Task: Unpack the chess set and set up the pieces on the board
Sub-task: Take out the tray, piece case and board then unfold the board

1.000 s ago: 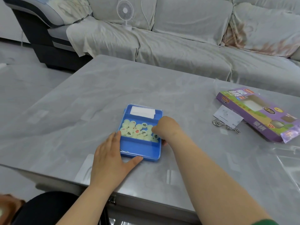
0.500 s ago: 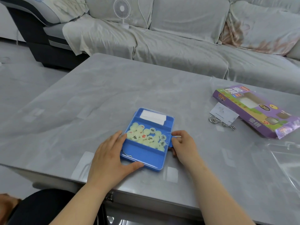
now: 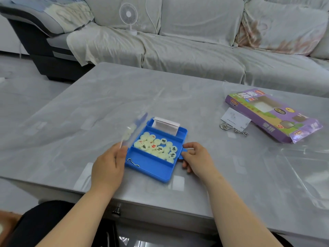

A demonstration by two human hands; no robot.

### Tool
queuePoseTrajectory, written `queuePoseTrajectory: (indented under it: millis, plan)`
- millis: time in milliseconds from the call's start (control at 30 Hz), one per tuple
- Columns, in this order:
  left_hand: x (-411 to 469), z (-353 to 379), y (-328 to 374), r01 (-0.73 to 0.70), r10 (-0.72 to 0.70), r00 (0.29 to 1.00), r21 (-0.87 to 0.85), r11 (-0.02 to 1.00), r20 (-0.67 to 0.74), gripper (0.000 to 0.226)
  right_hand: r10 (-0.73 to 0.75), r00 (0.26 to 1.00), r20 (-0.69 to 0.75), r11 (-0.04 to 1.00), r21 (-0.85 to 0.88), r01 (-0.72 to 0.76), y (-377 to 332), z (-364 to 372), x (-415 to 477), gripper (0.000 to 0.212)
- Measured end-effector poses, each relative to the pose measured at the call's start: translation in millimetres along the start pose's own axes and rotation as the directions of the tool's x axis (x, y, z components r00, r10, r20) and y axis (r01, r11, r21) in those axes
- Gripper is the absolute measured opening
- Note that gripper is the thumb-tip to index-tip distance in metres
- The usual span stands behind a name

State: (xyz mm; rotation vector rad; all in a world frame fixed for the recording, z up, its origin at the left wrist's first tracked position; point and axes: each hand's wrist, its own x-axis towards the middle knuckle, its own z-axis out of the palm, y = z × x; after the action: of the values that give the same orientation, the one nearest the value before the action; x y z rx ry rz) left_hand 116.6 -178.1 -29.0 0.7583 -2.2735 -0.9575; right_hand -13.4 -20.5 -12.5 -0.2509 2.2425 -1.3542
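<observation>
- Grey stone-look table carried the blue case close to its near edge, at the person's 12 o'clock.
- Motion blur smeared the clear lid, which was tilted up along the case's 9 o'clock side; its far end was hard to trace.
- Left hand pinched the lid's near end; right hand pinched the case by its side tab at 3 o'clock.
- Middle compartment held heaped pale round pieces, some faces unreadable; the far one held a folded paper, the near one a small wire hook.
- At the case's 2 o'clock, well apart, lay a white card, metal rings and a purple box.
- Tabletop stretched wide from 9 to 12 o'clock; beyond its far edge stood a covered sofa with a small fan.
</observation>
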Motion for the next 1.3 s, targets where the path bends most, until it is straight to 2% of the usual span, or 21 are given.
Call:
queuePoseTrajectory:
  millis: [100, 200, 300, 367, 433, 533, 600, 633, 700, 733, 800, 933, 1067, 1100, 1200, 1300]
  plan:
    - [3, 0, -6, 0.105, -0.115, 0.992, -0.159, 0.982, -0.056, 0.056, -0.002, 1.000, 0.000, 1.000, 0.001, 0.002, -1, -1, -2, 0.015]
    - [9, -2, -10, 0.214, -0.229, 0.968, -0.139, 0.967, -0.101, 0.034, -0.002, 1.000, -0.003, 1.000, -0.004, 0.002, -1, -1, -2, 0.014]
    - [16, -7, -21, 0.279, -0.273, 0.957, 0.052, 0.959, -0.096, 0.038, -0.012, 1.000, -0.025, 1.000, 0.003, 0.012, 0, 1, -1, 0.014]
    - [20, -11, -27, 0.302, -0.293, 0.953, 0.265, 0.916, -0.074, 0.042, -0.014, 0.999, -0.041, 1.000, 0.004, 0.014, 0, 2, -1, 0.014]
    - [21, -15, -29, 0.317, -0.312, 0.947, 0.371, 0.873, -0.075, 0.041, -0.017, 0.999, -0.046, 1.000, -0.001, 0.017, 1, 2, 1, 0.014]
    - [19, -16, -22, 0.308, -0.272, 0.951, 0.352, 0.884, -0.150, 0.032, -0.018, 0.998, -0.053, 1.000, -0.003, 0.018, 2, 3, 3, 0.015]
    - [15, -12, -16, 0.124, -0.074, 0.984, 0.333, 0.935, -0.159, 0.031, -0.020, 0.998, -0.065, 1.000, -0.001, 0.020, 4, 3, 4, 0.015]
    - [11, -7, -12, -0.017, 0.058, 0.992, 0.339, 0.941, -0.112, 0.035, -0.024, 0.997, -0.075, 1.000, 0.001, 0.024, 5, 4, 5, 0.016]
    - [1, 7, -7, -0.272, 0.273, 0.961, 0.367, 0.890, 0.050, 0.044, -0.041, 0.995, -0.091, 0.999, -0.008, 0.040, 6, 7, 8, 0.019]
    - [-3, 16, -7, -0.358, 0.330, 0.934, 0.408, 0.840, 0.139, 0.050, -0.052, 0.994, -0.091, 0.998, -0.025, 0.050, 5, 9, 11, 0.020]
    - [-7, 30, -11, -0.435, 0.336, 0.898, 0.459, 0.775, 0.283, 0.063, -0.075, 0.994, -0.076, 0.994, -0.080, 0.069, 1, 13, 17, 0.023]
    - [8, 23, -18, -0.388, 0.172, 0.896, 0.534, 0.751, 0.409, 0.083, -0.143, 0.990, 0.018, 0.969, -0.201, 0.144, -18, 27, 32, 0.030]
    - [38, -6, -28, -0.283, 0.058, 0.918, 0.545, 0.789, 0.393, 0.129, -0.189, 0.977, 0.102, 0.935, -0.285, 0.211, -48, 55, 52, 0.034]
    - [43, -12, -32, -0.256, 0.023, 0.916, 0.540, 0.802, 0.400, 0.133, -0.214, 0.974, 0.079, 0.925, -0.305, 0.228, -55, 59, 57, 0.034]
    - [65, -22, -49, -0.296, 0.014, 0.898, 0.581, 0.758, 0.440, 0.136, -0.317, 0.948, -0.027, 0.894, -0.343, 0.289, -77, 75, 75, 0.037]
    - [87, -29, -63, -0.317, 0.018, 0.891, 0.593, 0.740, 0.454, 0.136, -0.384, 0.923, 0.000, 0.822, -0.454, 0.342, -99, 92, 93, 0.049]
